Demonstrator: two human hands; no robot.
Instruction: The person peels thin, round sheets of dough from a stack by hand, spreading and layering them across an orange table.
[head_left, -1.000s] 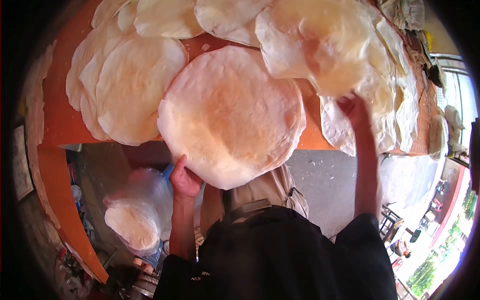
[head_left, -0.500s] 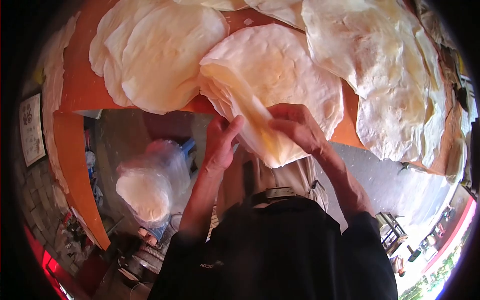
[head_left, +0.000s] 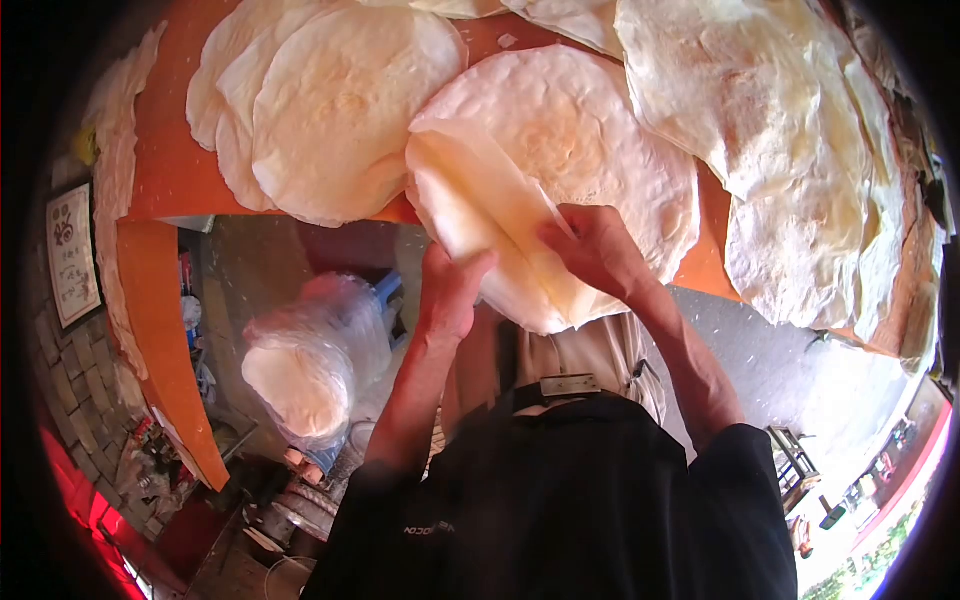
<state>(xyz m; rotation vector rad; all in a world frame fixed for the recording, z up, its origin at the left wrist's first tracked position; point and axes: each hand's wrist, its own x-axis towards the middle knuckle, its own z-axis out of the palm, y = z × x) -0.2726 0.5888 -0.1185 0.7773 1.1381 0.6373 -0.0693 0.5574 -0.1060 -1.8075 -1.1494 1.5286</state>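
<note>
In the head view, the sheet (head_left: 490, 190), partly folded, overhangs the table's (head_left: 160, 185) near edge between two piles (head_left: 350, 110). The left hand (head_left: 452, 290) grips its left edge, fingers seemingly underneath; the right hand (head_left: 602, 252) pinches the flap.

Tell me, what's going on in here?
A person in a black top is handling a large, round, pale, flatbread-like sheet. The left grip is on its near-left edge, and the right grip holds a raised fold in it. Its near side extends past the edge of the orange table. Similar pale, overlapping sheets lie on both sides.
</note>
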